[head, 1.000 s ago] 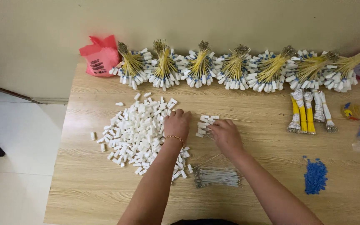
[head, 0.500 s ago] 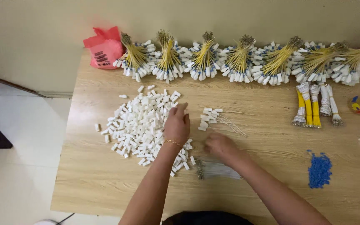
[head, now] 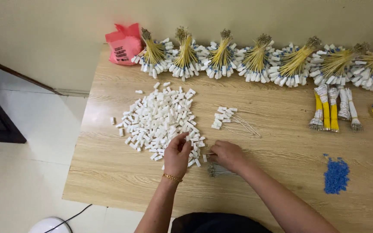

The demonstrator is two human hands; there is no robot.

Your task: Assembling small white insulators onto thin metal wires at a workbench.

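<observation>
A heap of small white plastic connectors [head: 158, 117] lies on the wooden table [head: 281, 146]. My left hand [head: 178, 153], with a gold bracelet at the wrist, rests on the heap's near edge, fingers curled on a connector. My right hand [head: 226, 155] is beside it, fingers pinched, and appears to hold a thin wire between the two hands. Under the right hand lies a small bundle of thin grey wires [head: 221, 171]. A few finished wires with white connectors [head: 232, 119] lie just beyond the hands.
Several bundles of yellow wires with white connectors [head: 255, 58] line the wall side. A red plastic bag [head: 124, 43] sits at the back left. Yellow and white wire bundles [head: 333, 108] and a pile of small blue parts [head: 336, 174] lie at right.
Both hands have drawn back from the finished wires toward the near edge of the connector heap. The right hand moved down onto the grey wire bundle.
</observation>
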